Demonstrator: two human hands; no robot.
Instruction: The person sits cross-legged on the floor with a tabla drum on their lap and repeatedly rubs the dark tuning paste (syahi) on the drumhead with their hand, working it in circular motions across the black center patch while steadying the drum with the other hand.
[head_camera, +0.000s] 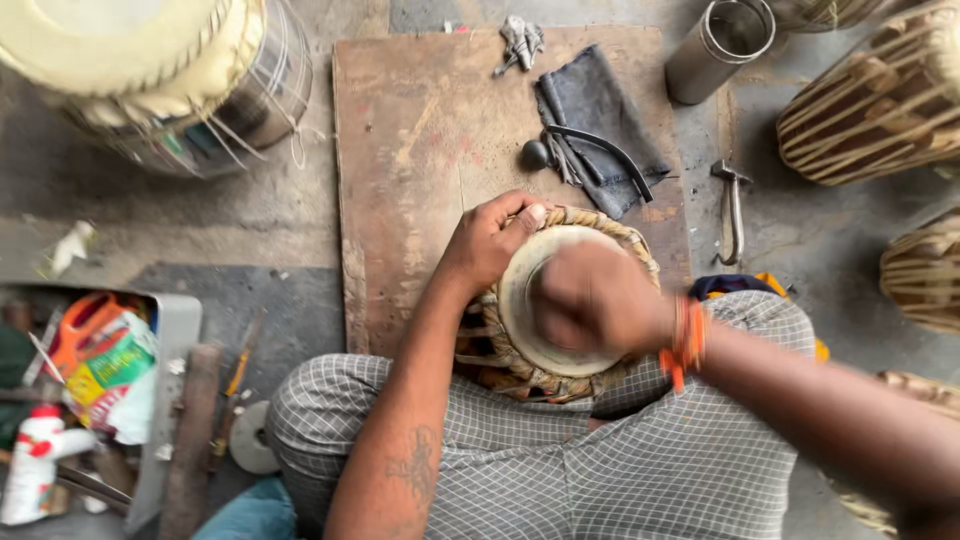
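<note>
A small hand drum (520, 345) with a pale skin head and a braided rim rests between my knees on a brown wooden board (420, 150). My left hand (490, 240) grips the drum's far left rim, fingers curled over the braid. My right hand (590, 300) lies over the centre of the drum head and is blurred by motion; I cannot tell whether it holds anything. An orange thread band sits on my right wrist.
A dark cloth (600, 120) with curved metal tools lies on the board's far right. A hammer (733, 205) and a steel cup (718, 48) sit right of it. Other drums stand at top left (170, 70) and right (880, 100). A box of bottles (90, 390) is at left.
</note>
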